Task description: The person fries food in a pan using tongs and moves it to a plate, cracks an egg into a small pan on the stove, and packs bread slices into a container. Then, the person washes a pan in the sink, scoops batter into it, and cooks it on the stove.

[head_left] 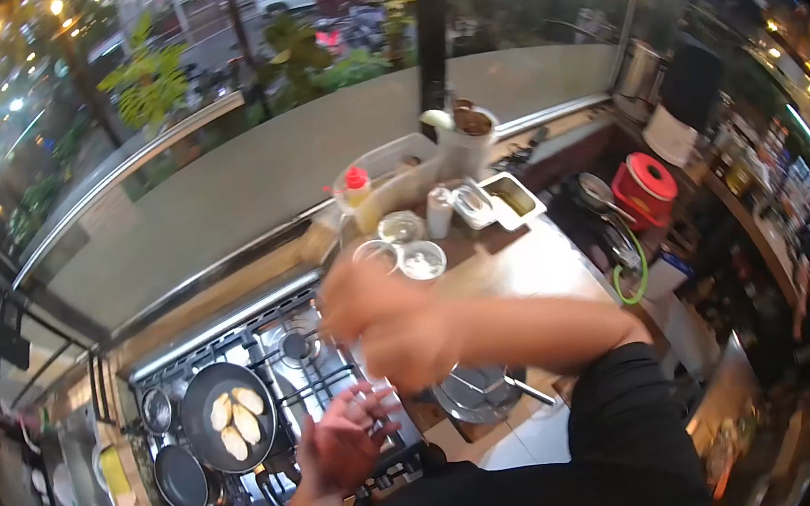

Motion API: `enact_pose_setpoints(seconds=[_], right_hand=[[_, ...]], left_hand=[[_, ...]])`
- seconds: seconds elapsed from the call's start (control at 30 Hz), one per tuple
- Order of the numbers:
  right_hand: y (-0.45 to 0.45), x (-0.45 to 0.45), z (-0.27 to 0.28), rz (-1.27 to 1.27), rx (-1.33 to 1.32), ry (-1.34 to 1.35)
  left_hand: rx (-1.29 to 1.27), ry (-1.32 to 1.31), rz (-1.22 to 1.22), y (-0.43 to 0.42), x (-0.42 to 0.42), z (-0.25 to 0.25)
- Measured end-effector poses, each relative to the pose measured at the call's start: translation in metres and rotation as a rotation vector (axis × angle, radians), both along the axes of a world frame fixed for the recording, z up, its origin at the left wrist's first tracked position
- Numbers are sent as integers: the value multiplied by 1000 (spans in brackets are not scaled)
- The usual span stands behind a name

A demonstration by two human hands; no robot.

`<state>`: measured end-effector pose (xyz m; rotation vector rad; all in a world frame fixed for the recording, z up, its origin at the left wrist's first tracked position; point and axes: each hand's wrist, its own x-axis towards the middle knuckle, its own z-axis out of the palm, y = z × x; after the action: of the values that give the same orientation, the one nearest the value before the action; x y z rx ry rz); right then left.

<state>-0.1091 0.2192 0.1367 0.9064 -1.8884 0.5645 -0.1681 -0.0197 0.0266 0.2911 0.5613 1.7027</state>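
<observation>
My left hand [349,441] is held palm up over the front of the stove, its fingers apart and nothing in it. My right hand [388,320] crosses above it, between the stove and the counter, smeared by motion. Whether it holds anything cannot be made out. Left of both hands, a dark frying pan [204,401] sits on the gas stove [291,391] with several pale, golden-edged oblong pieces [237,422] in it. Just beyond my right hand stand small bowls, one with white contents [422,260].
Two smaller pans, one dark [182,480], stand left of the frying pan. A squeeze bottle with a red cap [357,187], a metal tray [511,201] and a tall steel container [465,143] line the back counter. A red lidded pot [645,190] is farther right.
</observation>
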Motion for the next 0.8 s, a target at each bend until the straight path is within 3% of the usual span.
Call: enact_pose_setpoints(seconds=[0.03, 0.07, 0.1, 0.2, 0.23, 0.27, 0.3, 0.33, 0.37, 0.4, 0.47, 0.57, 0.63, 0.7, 0.77, 0.8], right_hand=[[-46, 4, -14, 111, -76, -7], [-81, 4, -40, 274, -160, -37], [-112, 14, -68, 329, -276, -144], [-157, 31, -88, 379, -471, -282], [-172, 38, -92, 400, -565, -325], [-192, 46, -106, 300, -797, -403], [-216, 49, -131, 194, -1004, -449], [-235, 41, -129, 104, -1070, -429], [-245, 33, -137, -64, -957, -411], [-256, 28, -154, -172, -923, -426], [-281, 27, -156, -267, -893, -429], [-304, 51, -191, -224, -963, -563], [-309, 84, -218, -291, -992, -948], [-320, 111, -239, -443, -916, -1067], [-325, 136, -262, -586, -838, -1172], [-326, 149, -276, -641, -817, -1233]], left_hand=[[59, -8, 47, -8, -9, -17], [122, -15, 104, -1, -7, 19], [-113, -174, 271, -1, 13, 56], [81, -238, 332, -53, -27, -31], [34, -148, 406, -64, -28, -28], [2, -179, 483, -72, -30, -19], [-98, -76, 364, -87, -31, -11], [-100, -46, 362, -96, -28, 0], [-162, -195, 424, -112, -28, -24], [-279, -104, 566, -124, -19, -27], [-49, -51, 544, -161, -17, -36], [-163, 288, 397, -235, -69, -69], [-486, 679, 305, -281, -112, -60], [-761, 919, 308, -322, -153, -80], [-655, 1989, 333, -349, -205, -85], [-935, 1943, 198, -345, -204, -55]])
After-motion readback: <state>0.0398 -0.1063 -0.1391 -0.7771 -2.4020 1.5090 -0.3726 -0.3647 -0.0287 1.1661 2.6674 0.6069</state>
